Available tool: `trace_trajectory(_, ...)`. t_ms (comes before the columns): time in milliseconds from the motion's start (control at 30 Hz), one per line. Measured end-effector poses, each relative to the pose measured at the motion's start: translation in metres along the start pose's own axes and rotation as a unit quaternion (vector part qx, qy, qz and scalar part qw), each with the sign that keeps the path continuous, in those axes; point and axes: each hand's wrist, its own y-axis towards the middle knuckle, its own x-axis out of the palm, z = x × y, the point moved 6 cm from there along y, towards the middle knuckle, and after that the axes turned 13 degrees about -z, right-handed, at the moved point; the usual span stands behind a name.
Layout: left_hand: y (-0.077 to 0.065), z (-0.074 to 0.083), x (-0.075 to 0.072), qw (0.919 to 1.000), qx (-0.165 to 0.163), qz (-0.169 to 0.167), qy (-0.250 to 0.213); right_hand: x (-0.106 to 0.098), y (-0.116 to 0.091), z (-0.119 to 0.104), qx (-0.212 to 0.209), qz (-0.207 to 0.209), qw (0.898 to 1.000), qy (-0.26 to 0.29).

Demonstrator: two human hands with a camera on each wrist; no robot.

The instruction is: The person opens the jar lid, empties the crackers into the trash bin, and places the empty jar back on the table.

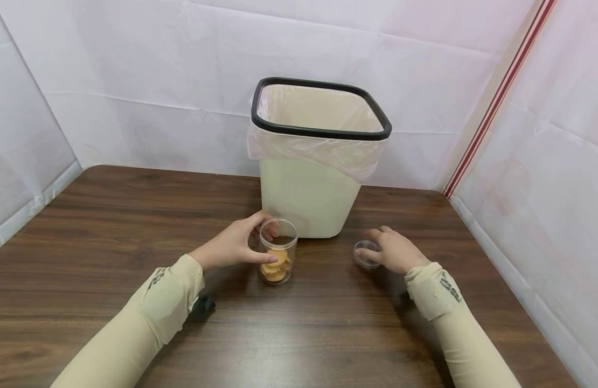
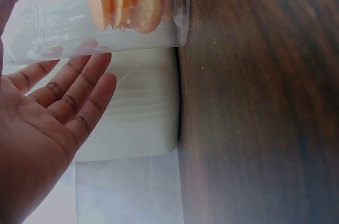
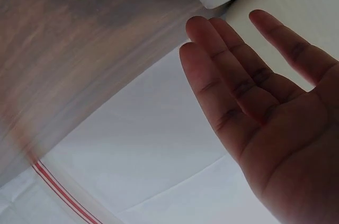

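A clear plastic jar (image 1: pixel 290 249) stands upright on the brown table, with several orange-yellow, biscuit-like round pieces (image 2: pixel 144 1) in its lower part. My left hand (image 1: pixel 233 245) reaches around it from the left, thumb in front and fingers behind. In the left wrist view those fingers (image 2: pixel 79 94) are fairly straight at the jar's wall, and the palm is apart from it. To the right lies a small round clear lid (image 1: pixel 363 261). Over it hovers my right hand (image 1: pixel 395 250), with loosely extended fingers (image 3: pixel 233 68) in the right wrist view; nothing shows gripped between them.
Behind the jar stands a tall cream bin (image 1: pixel 304 196) with a black rim (image 1: pixel 323 131) and a translucent pink liner (image 1: pixel 323 153) folded over it. White sheeting (image 1: pixel 148 108) hangs at the back and on both sides of the brown table (image 1: pixel 299 334).
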Motion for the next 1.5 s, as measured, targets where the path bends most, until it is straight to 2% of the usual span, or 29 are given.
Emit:
trace_trajectory(367, 0.0, 0.0, 0.0, 1.0, 0.004, 0.001, 0.0, -0.019, -0.007, 0.003, -0.005, 0.05, 0.996, 0.075)
trace_trajectory(633, -0.001, 0.0, 0.001, 1.0, 0.002, 0.0, -0.009, -0.028, -0.011, 0.003, -0.019, 0.067, 0.993, 0.099)
trace_trajectory(900, -0.001, -0.001, 0.001, 0.9999, 0.001, -0.002, -0.011, -0.042, -0.017, 0.003, -0.04, 0.108, 0.986, 0.119)
trace_trajectory(1100, 0.0, -0.002, 0.002, 0.9996, 0.002, -0.008, -0.028, -0.049, -0.021, 0.002, -0.054, 0.121, 0.982, 0.132)
trace_trajectory(1333, 0.0, -0.002, 0.002, 0.9995, 0.002, -0.009, -0.03, -0.056, -0.024, 0.0, -0.07, 0.137, 0.975, 0.162)
trace_trajectory(1500, 0.0, -0.003, 0.003, 0.9995, 0.001, -0.01, -0.031, -0.06, -0.026, 0.0, -0.086, 0.165, 0.966, 0.182)
